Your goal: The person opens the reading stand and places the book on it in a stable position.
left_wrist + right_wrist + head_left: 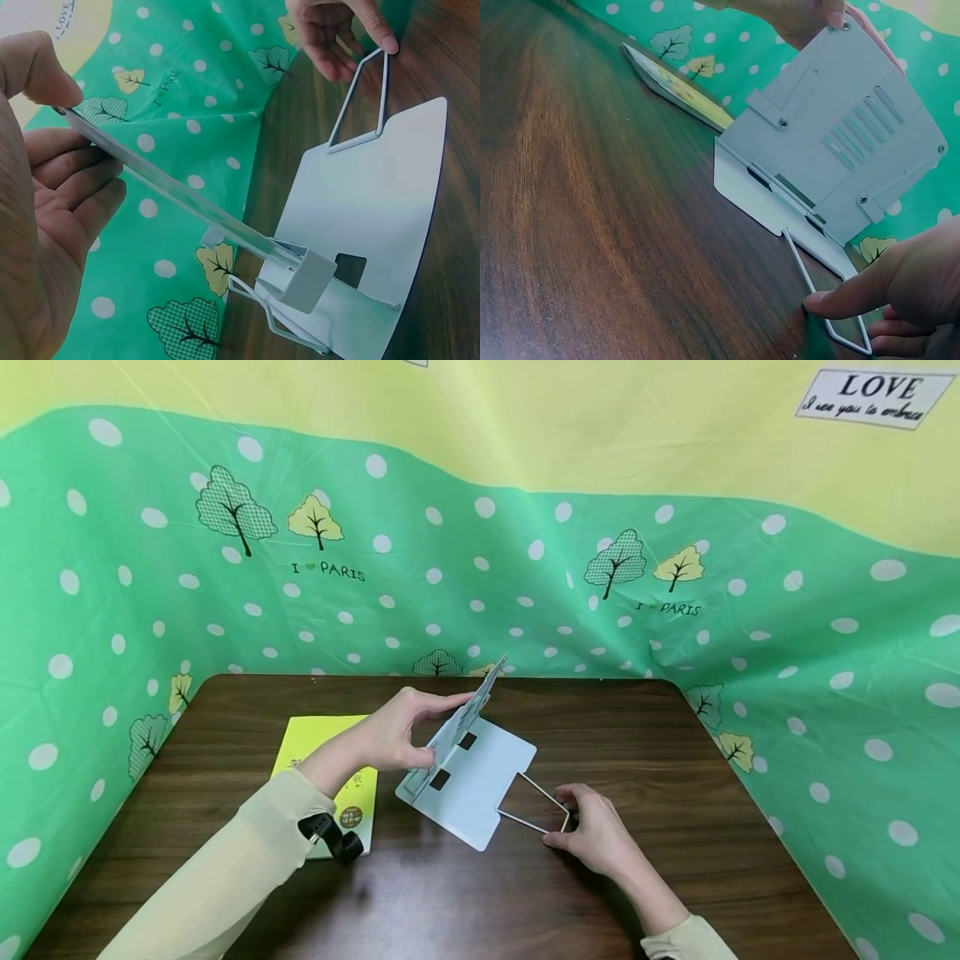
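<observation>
A light grey metal folding book stand (489, 787) has its flat base plate low over the table, with two dark cutouts near the hinge. Its slotted back panel (840, 112) stands tilted up from the base. My left hand (392, 732) pinches the panel's edge between thumb and fingers, as the left wrist view also shows. With thumb and fingers, my right hand (596, 831) grips the outer end of a bent wire support (522, 822) that sticks out from the base. Small clips (307, 281) and another wire show at the hinge side in the left wrist view.
A yellow book (322, 732) lies to the left on the dark wood table (675, 760), partly beneath my left forearm. A green and yellow dotted cloth (465, 585) hangs behind and along both sides. A black strap (330, 837) is on my left wrist.
</observation>
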{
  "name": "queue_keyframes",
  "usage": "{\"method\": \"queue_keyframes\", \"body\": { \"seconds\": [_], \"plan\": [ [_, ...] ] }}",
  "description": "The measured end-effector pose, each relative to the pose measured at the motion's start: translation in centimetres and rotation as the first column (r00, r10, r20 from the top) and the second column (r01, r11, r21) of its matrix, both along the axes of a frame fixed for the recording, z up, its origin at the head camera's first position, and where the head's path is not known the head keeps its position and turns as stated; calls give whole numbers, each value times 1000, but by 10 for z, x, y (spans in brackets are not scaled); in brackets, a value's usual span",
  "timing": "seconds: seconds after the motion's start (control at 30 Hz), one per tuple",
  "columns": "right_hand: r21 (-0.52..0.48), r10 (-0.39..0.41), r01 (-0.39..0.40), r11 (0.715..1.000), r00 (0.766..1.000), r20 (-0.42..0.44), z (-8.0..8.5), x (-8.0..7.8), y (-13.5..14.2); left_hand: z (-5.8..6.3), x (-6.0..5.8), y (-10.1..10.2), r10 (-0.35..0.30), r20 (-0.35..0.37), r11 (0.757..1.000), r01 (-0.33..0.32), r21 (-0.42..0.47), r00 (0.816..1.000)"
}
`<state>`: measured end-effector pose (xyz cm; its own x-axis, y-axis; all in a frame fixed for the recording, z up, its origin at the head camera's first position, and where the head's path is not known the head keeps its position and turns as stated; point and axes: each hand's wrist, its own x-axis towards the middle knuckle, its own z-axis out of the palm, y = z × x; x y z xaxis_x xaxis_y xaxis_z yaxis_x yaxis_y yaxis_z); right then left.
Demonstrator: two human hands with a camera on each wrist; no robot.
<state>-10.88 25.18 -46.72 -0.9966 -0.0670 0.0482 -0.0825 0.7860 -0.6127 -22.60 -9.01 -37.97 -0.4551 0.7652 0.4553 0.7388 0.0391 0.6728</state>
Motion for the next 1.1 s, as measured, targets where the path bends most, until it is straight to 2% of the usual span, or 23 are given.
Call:
{"method": "queue_keyframes", "body": {
  "seconds": [0.23,0.67,1.1],
  "plan": [
    [-12,19,-19,1000,1000,7,2,-2,0,0,-3,-2,-22,11,1000,21,7,1000],
    [-43,74,-69,997,990,119,3,-17,7,0,-3,-3,-33,21,999,32,23,999],
    [-137,93,-77,988,989,114,11,-18,9,0,-4,-4,-23,5,999,23,26,1000]
  ]
}}
